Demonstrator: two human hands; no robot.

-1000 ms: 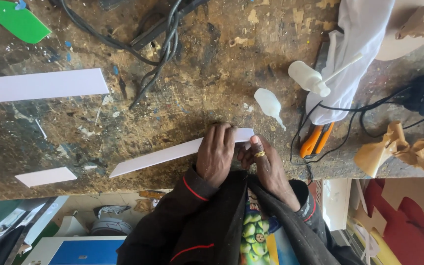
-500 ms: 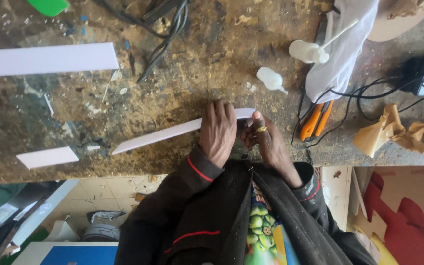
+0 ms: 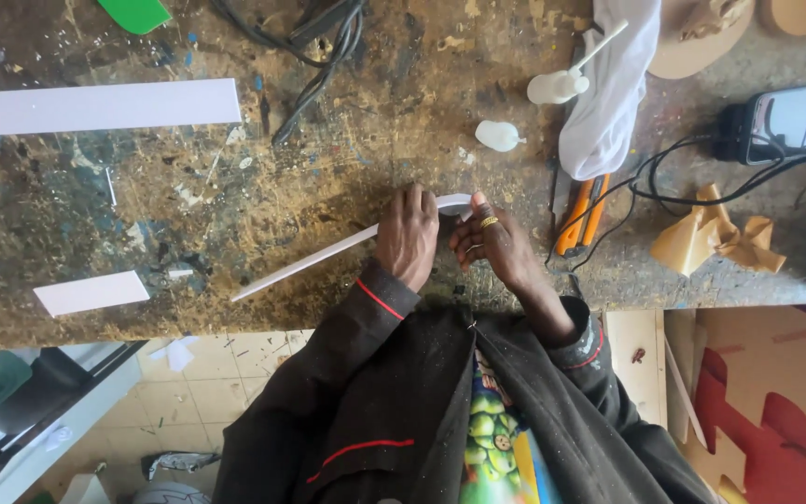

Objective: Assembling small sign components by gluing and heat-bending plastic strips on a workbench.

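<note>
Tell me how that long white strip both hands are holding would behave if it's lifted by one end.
The white strip looks thin and curves up between the left hand and right hand, so it probably bends easily. Being long and narrow, it would likely sag and feel light.

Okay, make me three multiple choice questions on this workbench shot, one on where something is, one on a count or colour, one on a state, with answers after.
1. Where does the small white rectangular strip lie?
A. near the bench's front edge, left of the hands
B. under the cloth
C. on the phone

2. How many white plastic squeeze bottles are on the worn wooden workbench?
A. none
B. two
C. five

3. What is the state of the long thin white strip at the hands?
A. flat and untouched
C. rolled into a tight coil
B. held by both hands, its right end curving up

Answers:
1 A: it sits apart, far left of the left hand.
2 B: one bottle lies by the white cloth, the other bottle just below it.
3 B: the left hand and the ringed right hand both have a grip on it.
</note>
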